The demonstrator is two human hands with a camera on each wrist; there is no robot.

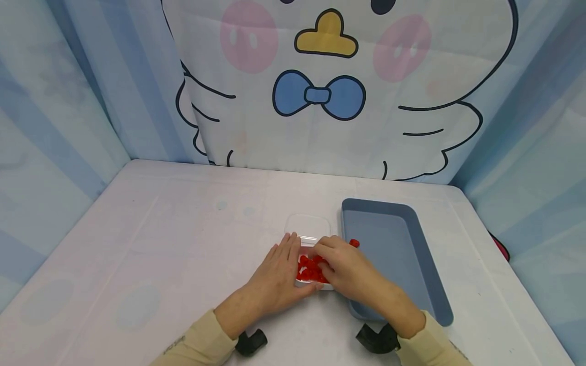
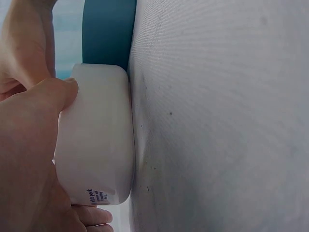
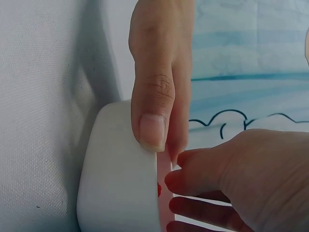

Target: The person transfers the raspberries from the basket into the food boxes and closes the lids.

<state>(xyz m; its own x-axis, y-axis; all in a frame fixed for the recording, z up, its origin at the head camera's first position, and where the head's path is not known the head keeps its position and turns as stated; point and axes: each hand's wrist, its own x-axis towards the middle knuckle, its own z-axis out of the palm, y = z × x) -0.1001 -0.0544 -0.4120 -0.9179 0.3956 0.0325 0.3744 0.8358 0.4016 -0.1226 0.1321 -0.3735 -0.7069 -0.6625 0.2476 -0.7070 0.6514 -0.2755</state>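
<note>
A small white plastic container [image 1: 326, 287] with several small red pieces [image 1: 309, 269] in it stands on the table. My left hand [image 1: 276, 284] lies along its left side with straight fingers together, and the thumb [image 3: 152, 130] presses the near wall at the rim. From the right, my right hand [image 1: 350, 267] reaches over the rim with bent fingers among the red pieces. In the right wrist view its fingertips [image 3: 175, 181] dip behind the near wall; I cannot tell whether they pinch a piece. Printed lettering [image 2: 96, 196] shows on the container's wall.
A shallow blue-grey tray [image 1: 389, 244] lies just right of the container. One red piece [image 1: 354, 243] shows near the tray's left rim, beside my right knuckles. Behind the container is a clear lid [image 1: 308, 223]. A curtain with a printed cartoon [image 1: 316, 132] closes off the table's far edge.
</note>
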